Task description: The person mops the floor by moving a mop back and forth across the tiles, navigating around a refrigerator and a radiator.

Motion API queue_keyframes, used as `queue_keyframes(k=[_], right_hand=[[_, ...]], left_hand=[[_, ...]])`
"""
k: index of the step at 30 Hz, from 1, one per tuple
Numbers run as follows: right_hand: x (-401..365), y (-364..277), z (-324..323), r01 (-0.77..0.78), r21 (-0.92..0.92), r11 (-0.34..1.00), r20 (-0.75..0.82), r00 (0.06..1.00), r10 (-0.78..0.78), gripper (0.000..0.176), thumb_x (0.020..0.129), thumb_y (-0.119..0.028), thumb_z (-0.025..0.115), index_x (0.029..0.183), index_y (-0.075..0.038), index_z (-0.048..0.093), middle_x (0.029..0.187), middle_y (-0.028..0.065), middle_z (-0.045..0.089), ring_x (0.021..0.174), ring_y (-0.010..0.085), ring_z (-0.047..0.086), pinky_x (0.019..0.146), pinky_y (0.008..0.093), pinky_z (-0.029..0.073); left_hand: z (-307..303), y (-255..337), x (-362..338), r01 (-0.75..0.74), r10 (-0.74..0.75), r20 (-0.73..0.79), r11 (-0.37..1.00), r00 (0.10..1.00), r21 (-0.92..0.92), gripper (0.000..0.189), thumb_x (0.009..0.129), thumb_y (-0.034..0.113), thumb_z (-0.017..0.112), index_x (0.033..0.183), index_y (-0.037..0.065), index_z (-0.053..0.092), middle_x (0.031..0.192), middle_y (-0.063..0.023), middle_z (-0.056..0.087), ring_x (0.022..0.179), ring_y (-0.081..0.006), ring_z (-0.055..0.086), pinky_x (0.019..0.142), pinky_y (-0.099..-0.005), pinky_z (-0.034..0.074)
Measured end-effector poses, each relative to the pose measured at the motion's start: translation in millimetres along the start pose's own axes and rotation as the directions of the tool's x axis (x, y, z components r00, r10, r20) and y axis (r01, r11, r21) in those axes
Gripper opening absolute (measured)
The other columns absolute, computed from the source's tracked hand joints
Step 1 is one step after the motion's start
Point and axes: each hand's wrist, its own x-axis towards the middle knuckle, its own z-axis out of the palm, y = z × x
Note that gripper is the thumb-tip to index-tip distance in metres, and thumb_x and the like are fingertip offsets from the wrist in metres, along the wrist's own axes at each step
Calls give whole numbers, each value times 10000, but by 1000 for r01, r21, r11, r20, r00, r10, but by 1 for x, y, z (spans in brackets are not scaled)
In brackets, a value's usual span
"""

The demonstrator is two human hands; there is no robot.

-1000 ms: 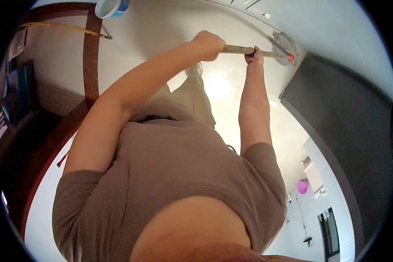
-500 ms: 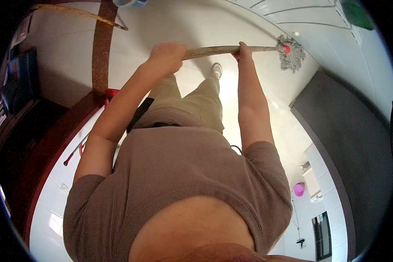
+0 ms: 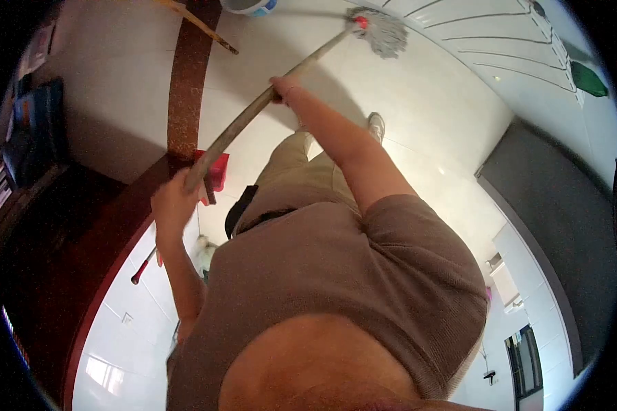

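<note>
A long wooden mop handle (image 3: 243,118) runs diagonally from the lower left up to the mop head. Near its lower end, my left hand (image 3: 174,204) is wrapped round the wood. Farther up the pole, my right hand (image 3: 283,90) grips it with closed fingers. The grey string mop head (image 3: 382,33), with a red socket, rests on the pale floor at the top, close to the white panel with dark lines.
A bucket (image 3: 250,7) stands at the top edge beside a wooden stick (image 3: 199,26). A red dustpan-like object (image 3: 218,170) is near my left hand. Dark furniture (image 3: 48,233) lies left; a dark grey surface (image 3: 541,226) lies right. One shoe (image 3: 376,126) shows on the floor.
The mop head has moved left and farther from me. My left hand has come left and nearer my body, my right hand has gone left, and the handle now slants steeply.
</note>
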Motion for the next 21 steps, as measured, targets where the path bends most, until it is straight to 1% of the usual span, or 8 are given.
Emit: queue_keyframes(k=[4, 10, 11, 12, 14, 16, 18, 21], right_hand=[[-22, 8, 70, -68, -271, 960, 3, 997, 71, 275, 733, -172, 612, 888, 14, 481, 721, 119, 540, 556, 233, 552, 466, 389, 522], [-47, 8, 108, 7, -553, 833, 177, 978, 110, 230, 709, -205, 625, 752, -1, 527, 659, 119, 553, 547, 224, 571, 445, 371, 508], [-46, 15, 113, -15, -517, 856, 195, 971, 135, 236, 704, -211, 634, 751, -3, 536, 662, 122, 558, 552, 223, 576, 449, 370, 510], [-47, 23, 119, -35, -482, 875, 215, 964, 157, 241, 698, -218, 643, 750, -4, 544, 665, 126, 562, 558, 223, 581, 453, 368, 511], [-58, 28, 118, -144, -351, 925, 280, 927, 251, 265, 652, -188, 693, 754, 0, 535, 693, 131, 572, 567, 238, 581, 489, 395, 519], [-57, 48, 123, -212, -160, 964, 251, 936, 247, 241, 650, -140, 691, 741, 2, 520, 700, 132, 570, 573, 253, 583, 489, 417, 516], [-65, 53, 114, -220, -30, 975, 224, 949, 221, 221, 649, -114, 685, 740, -1, 519, 688, 129, 564, 562, 257, 579, 490, 430, 513], [-65, 46, 97, -171, 194, 966, 158, 977, 141, 186, 653, -77, 669, 743, -12, 521, 664, 119, 551, 532, 259, 567, 484, 448, 504]], left_hand=[[14, -22, -45, 266, -262, 65, 962, 963, -62, 347, 681, 147, 564, 1021, 76, 572, 881, -175, 606, 841, -333, 589, 727, -411, 441], [8, -38, -71, 388, -347, 196, 891, 917, -236, 416, 636, 135, 585, 1035, 18, 563, 864, -189, 601, 801, -311, 592, 742, -366, 437], [-4, -32, -79, 351, -334, 115, 914, 936, -203, 429, 623, 120, 597, 1033, -3, 562, 813, -169, 597, 735, -256, 582, 707, -335, 437], [2, -60, -86, 359, -313, 179, 857, 933, -370, 410, 621, 105, 597, 1004, -34, 561, 755, -133, 586, 669, -192, 548, 647, -306, 432], [-17, -73, -97, 395, -320, 273, 871, 907, -292, 387, 613, 79, 596, 977, -50, 566, 713, -92, 561, 638, -132, 497, 595, -276, 413], [-41, -57, -102, 366, -286, 242, 829, 927, -422, 378, 603, 66, 601, 962, -51, 572, 694, -61, 549, 623, -115, 481, 579, -270, 407], [-60, -46, -100, 426, -356, 276, 866, 893, -262, 335, 609, 18, 584, 937, -45, 586, 681, -34, 542, 616, -106, 482, 573, -260, 400], [-92, -3, -81, 294, -263, 211, 947, 941, -129, 319, 620, -2, 586, 935, -48, 584, 686, -45, 549, 632, -106, 493, 585, -259, 409]])
